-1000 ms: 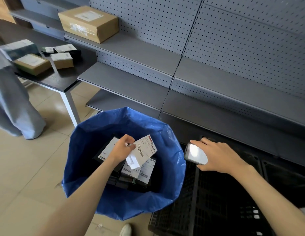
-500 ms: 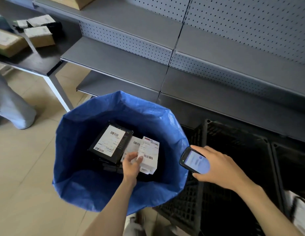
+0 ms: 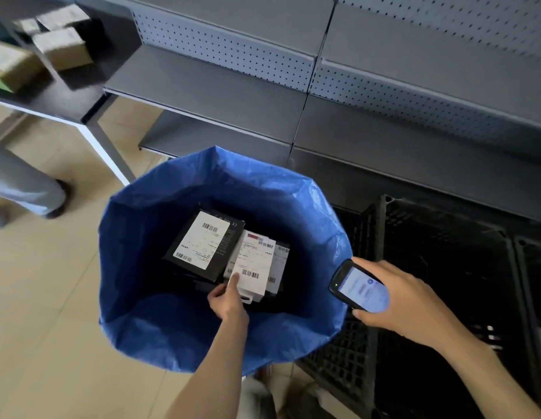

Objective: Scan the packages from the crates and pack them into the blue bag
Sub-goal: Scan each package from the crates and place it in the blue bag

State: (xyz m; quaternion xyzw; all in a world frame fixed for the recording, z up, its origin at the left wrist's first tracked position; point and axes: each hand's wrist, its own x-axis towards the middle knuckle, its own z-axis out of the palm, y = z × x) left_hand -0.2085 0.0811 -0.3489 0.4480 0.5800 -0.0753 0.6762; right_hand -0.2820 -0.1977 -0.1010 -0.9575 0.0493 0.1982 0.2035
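Note:
The blue bag (image 3: 160, 322) stands open on the floor in the middle of the view. Deep inside it my left hand (image 3: 228, 300) pinches the near end of a white labelled package (image 3: 254, 263), which lies on other packages. A black package with a white label (image 3: 202, 244) lies to its left. My right hand (image 3: 405, 300) grips a handheld scanner (image 3: 358, 287) with a lit screen, just right of the bag's rim and over a black crate (image 3: 444, 267).
Grey shelves (image 3: 221, 86) with pegboard backs stand behind the bag. A dark table (image 3: 60, 98) at the upper left carries several cardboard boxes (image 3: 63, 46). Another person's leg and shoe (image 3: 27, 192) are on the floor at the left. More black crates (image 3: 532, 267) sit to the right.
My left hand has lowered the white package from above the bag's mouth down onto the packages inside. My right hand turned the scanner so its screen faces up.

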